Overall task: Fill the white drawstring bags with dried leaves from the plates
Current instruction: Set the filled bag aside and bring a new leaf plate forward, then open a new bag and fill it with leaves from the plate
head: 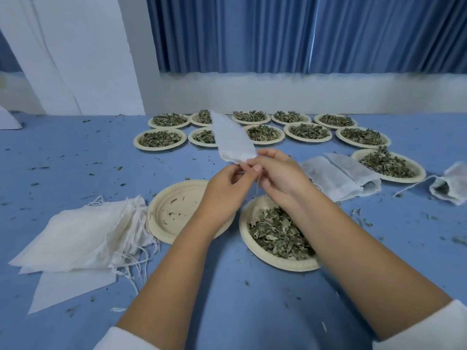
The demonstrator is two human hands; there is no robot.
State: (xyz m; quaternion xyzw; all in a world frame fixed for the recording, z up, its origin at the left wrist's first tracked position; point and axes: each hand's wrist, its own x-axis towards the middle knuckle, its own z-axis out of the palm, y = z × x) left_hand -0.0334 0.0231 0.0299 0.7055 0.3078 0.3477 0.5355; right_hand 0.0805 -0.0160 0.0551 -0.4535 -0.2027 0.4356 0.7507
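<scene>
Both left hand (222,190) and right hand (280,175) are pinching the white bag (232,140) by its near end, its length pointing away, over the full plate (243,231).

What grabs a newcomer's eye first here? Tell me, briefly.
Mid-frame, the left hand and right hand pinch the mouth of a white drawstring bag that sticks up. Below them sit a nearly empty plate and a plate heaped with dried leaves. Rows of leaf-filled plates line the back, and a stack of empty bags lies at left.
</scene>
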